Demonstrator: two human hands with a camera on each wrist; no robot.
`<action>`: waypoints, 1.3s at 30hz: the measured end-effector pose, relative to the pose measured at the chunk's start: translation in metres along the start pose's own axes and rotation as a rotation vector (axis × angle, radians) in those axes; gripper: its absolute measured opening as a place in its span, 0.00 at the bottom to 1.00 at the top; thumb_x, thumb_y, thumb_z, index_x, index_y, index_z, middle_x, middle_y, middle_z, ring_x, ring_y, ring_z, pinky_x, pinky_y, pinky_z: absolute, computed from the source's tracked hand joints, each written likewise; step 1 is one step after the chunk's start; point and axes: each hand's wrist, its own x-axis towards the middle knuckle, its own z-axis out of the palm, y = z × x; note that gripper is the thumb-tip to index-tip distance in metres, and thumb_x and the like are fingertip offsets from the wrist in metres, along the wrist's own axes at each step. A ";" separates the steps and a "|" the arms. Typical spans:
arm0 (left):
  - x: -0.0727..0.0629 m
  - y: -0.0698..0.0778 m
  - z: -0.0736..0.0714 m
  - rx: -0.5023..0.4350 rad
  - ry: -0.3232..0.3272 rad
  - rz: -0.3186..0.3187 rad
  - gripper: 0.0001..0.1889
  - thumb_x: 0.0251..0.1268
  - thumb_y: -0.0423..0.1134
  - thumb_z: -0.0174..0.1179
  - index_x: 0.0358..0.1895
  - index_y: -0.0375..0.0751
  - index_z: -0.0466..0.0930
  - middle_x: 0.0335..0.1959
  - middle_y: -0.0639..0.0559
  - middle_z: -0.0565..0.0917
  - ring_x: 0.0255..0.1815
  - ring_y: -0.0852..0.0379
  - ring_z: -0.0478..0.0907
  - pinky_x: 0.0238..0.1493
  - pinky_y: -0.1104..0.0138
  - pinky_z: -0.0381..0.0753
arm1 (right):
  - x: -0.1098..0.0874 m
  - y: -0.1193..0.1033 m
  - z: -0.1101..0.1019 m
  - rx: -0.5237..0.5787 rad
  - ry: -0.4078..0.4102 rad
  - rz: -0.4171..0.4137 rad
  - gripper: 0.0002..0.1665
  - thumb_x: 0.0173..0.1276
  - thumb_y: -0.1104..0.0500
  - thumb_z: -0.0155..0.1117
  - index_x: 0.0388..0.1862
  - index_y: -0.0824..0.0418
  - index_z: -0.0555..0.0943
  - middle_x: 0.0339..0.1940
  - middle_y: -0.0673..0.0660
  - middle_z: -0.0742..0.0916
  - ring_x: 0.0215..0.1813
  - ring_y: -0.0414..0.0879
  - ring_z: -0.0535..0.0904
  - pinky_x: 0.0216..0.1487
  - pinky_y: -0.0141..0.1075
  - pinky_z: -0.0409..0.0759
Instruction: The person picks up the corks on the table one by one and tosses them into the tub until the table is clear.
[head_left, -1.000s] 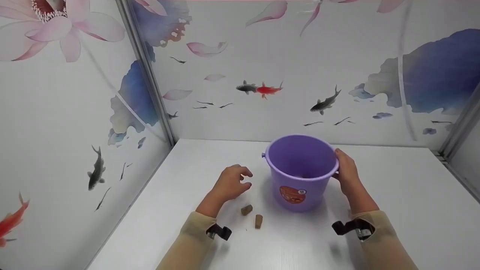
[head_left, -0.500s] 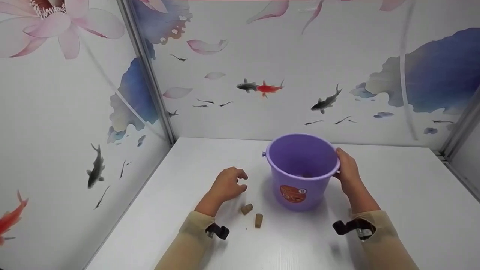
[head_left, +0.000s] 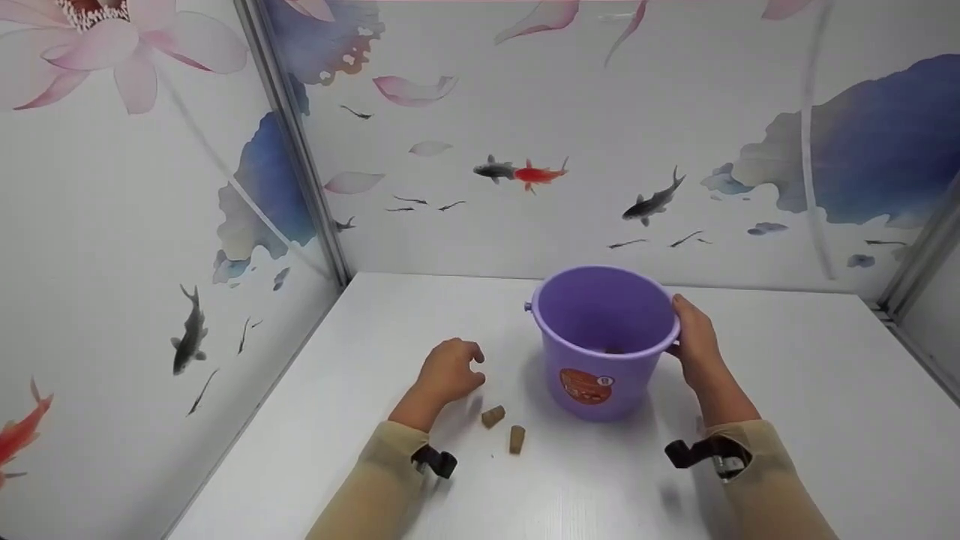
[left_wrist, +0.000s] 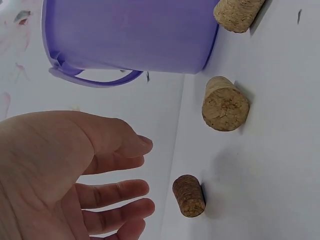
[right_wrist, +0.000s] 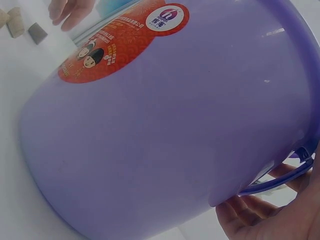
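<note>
My right hand (head_left: 694, 341) holds the rim and handle side of a purple plastic bucket (head_left: 600, 341) that stands upright on the white table (head_left: 787, 390), its orange label (head_left: 585, 386) facing me; the fingers curl round the bucket's edge near the handle (right_wrist: 272, 182). My left hand (head_left: 448, 371) hovers just above the table to the left of the bucket, gripping nothing, its fingers loosely bent and spread apart. Three corks lie on the table: one small cork (left_wrist: 189, 195) just beside my left fingertips (left_wrist: 145, 145), a second cork (head_left: 493, 416) near it, and a third cork (head_left: 517, 439) closer to me. Fish and lotus flowers are printed on the panel walls (head_left: 525, 172) around the table.
</note>
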 end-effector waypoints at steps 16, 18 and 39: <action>0.000 -0.003 0.007 -0.028 -0.034 -0.072 0.12 0.62 0.34 0.71 0.47 0.35 0.89 0.43 0.43 0.88 0.48 0.45 0.82 0.56 0.49 0.82 | -0.001 0.002 0.001 0.031 0.006 -0.010 0.30 0.88 0.40 0.35 0.63 0.60 0.74 0.48 0.43 0.82 0.51 0.36 0.81 0.54 0.33 0.85; 0.001 -0.003 0.009 -0.017 -0.033 -0.070 0.11 0.62 0.34 0.72 0.47 0.36 0.89 0.43 0.44 0.88 0.49 0.45 0.83 0.56 0.49 0.83 | -0.001 0.002 0.000 0.018 0.005 -0.008 0.30 0.88 0.40 0.35 0.63 0.61 0.74 0.48 0.44 0.82 0.52 0.37 0.81 0.54 0.33 0.85; 0.003 -0.011 0.014 -0.037 -0.048 -0.069 0.10 0.62 0.34 0.70 0.46 0.36 0.89 0.40 0.46 0.89 0.42 0.50 0.83 0.53 0.52 0.84 | 0.001 0.000 0.000 0.006 0.018 0.016 0.31 0.88 0.41 0.35 0.66 0.63 0.71 0.50 0.45 0.81 0.51 0.36 0.82 0.54 0.33 0.86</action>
